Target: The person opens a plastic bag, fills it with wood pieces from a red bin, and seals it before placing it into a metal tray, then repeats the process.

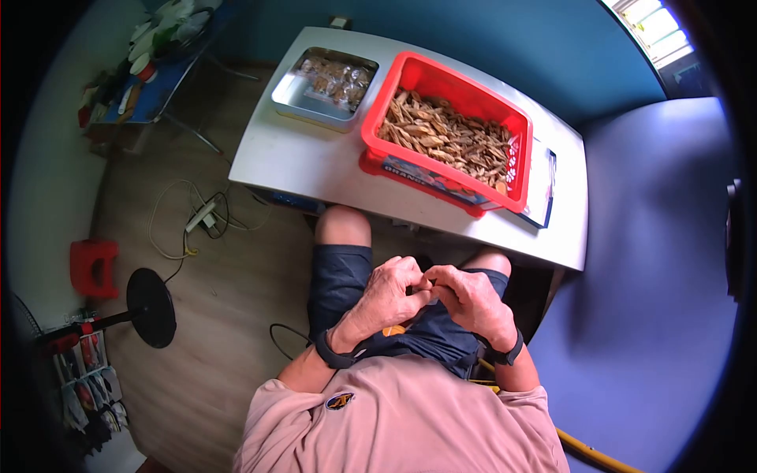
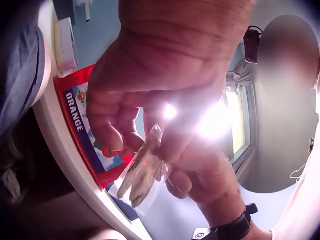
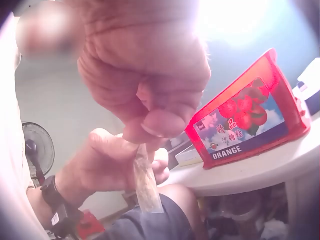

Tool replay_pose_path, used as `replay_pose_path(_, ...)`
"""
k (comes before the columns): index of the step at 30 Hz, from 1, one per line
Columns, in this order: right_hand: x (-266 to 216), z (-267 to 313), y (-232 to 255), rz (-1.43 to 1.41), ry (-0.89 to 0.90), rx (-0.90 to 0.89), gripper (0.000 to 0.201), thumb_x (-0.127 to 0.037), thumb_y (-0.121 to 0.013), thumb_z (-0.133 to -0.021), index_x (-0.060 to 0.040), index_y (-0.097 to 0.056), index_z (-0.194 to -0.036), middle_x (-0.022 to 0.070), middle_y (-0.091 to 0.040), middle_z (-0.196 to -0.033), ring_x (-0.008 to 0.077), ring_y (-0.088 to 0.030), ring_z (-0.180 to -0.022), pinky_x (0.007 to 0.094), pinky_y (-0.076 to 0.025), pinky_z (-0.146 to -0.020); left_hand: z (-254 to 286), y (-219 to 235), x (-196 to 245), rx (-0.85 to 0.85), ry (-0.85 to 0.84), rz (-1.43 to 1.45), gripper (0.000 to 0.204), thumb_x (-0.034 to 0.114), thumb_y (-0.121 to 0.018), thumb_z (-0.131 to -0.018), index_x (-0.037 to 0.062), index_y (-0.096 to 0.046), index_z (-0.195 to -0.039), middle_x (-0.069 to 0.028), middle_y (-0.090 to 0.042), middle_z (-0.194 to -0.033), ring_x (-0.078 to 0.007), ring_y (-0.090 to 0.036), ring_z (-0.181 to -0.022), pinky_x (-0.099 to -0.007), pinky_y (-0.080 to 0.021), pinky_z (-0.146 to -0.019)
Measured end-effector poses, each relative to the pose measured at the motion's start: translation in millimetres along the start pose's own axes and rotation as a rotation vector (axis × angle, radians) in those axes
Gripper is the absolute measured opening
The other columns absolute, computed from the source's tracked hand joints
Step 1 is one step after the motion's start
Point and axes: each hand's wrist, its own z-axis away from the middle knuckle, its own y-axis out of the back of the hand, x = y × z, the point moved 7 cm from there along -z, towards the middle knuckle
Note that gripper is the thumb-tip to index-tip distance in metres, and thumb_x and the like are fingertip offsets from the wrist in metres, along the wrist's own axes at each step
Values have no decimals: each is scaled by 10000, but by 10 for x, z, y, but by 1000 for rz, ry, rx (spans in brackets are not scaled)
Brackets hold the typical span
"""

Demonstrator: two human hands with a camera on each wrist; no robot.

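Note:
Both hands meet above the lap in the head view, fingertips together. Between them is a small clear plastic bag (image 2: 142, 175) with several slender, brown dried pieces inside. My left hand (image 1: 388, 293) pinches the bag near its top, with thumb and fingers bent. From the other side, my right hand (image 1: 475, 306) grips the same upper end with thumb and fingertips. The bag hangs downward from the fingers in the right wrist view, where its top is hidden behind them.
On the white table (image 1: 276, 150) stands a red basket (image 1: 527, 162) of brown dried pieces. Left of it, a metal tray (image 1: 314, 118) holds filled clear bags. A dark-edged flat item (image 1: 544, 189) lies right of the basket. A power strip (image 1: 201, 215) with cables lies on the floor.

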Motion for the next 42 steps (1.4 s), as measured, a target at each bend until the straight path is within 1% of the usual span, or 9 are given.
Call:
replay_pose_path(8, 54, -56, -76, -42, 35, 92, 291, 25, -630, -878, -18, -574, -1159, 136, -652, -838, 339, -667, -722, 393, -543, -636, -18, 250, 2, -7, 47, -111, 72, 57, -684, -781, 15, -708, -835, -128, -671, -794, -291, -654, -753, -371, -529, -705)
replay_pose_path(11, 202, 52, -77, -137, -22, 130, 326, 62, -628, -892, 5, -582, -1209, 94, -653, -844, 196, -663, -657, 288, -523, -595, -97, 578, -210, 77, 307, 99, 49, 32, -680, -852, -10, -705, -847, -41, -683, -770, -100, -640, -729, -271, -518, -680)
replay_pose_path(12, 261, 96, -98, -178, -36, 125, 316, 58, -627, -901, 12, -579, -1210, 74, -638, -824, 148, -640, -636, 253, -502, -576, -196, 762, -199, 139, 251, 228, 76, 41, -688, -877, -23, -698, -839, 1, -663, -760, -59, -605, -735, -252, -509, -665)
replay_pose_path(15, 411, 262, -255, -206, -123, 56, 266, 50, -626, -862, -7, -623, -1122, 143, -660, -842, 305, -677, -711, 351, -548, -654, -512, 1419, -538, 353, 408, 408, 91, 136, -705, -881, 46, -699, -896, 3, -665, -770, -53, -584, -665, -214, -476, -586)
replay_pose_path(17, 433, 349, -380, -151, -105, -28, 234, 18, -633, -856, -9, -651, -1088, 190, -696, -956, 372, -699, -839, 404, -576, -721, -799, 1892, -663, 520, 348, 432, 159, 168, -729, -865, 30, -675, -920, -20, -658, -755, -92, -614, -645, -225, -503, -566)
replay_pose_path(22, 493, 596, -710, -120, -135, -199, 186, -49, -622, -888, -17, -669, -1066, 194, -704, -989, 380, -680, -910, 423, -562, -784, -1628, 2626, -1091, 738, 358, 640, 105, 76, -707, -858, 9, -635, -893, -76, -666, -799, -155, -648, -635, -268, -583, -551)
replay_pose_path(30, 820, 950, -1052, -84, -182, -334, 242, -93, -624, -874, 20, -651, -1086, 230, -679, -983, 417, -655, -891, 470, -534, -778, -2268, 2925, -1651, 1115, 463, 609, 150, -32, -613, -821, -91, -586, -956, -196, -649, -908, -278, -650, -585, -352, -609, -505)
replay_pose_path(35, 1035, 927, -1043, -135, -241, -363, 261, -56, -601, -861, 19, -658, -1105, 233, -685, -1043, 413, -649, -959, 444, -535, -847, -2395, 3089, -2254, 1143, 564, 619, 240, -23, -610, -817, -61, -558, -1049, -203, -641, -954, -285, -630, -565, -357, -565, -466)
replay_pose_path(42, 1258, 863, -977, -206, -319, -334, 283, -67, -608, -859, 15, -663, -1125, 226, -692, -1048, 406, -653, -983, 430, -530, -878, -2402, 3030, -2353, 1141, 628, 592, 233, 5, -581, -836, -40, -559, -1064, -199, -647, -925, -272, -607, -522, -339, -503, -408)
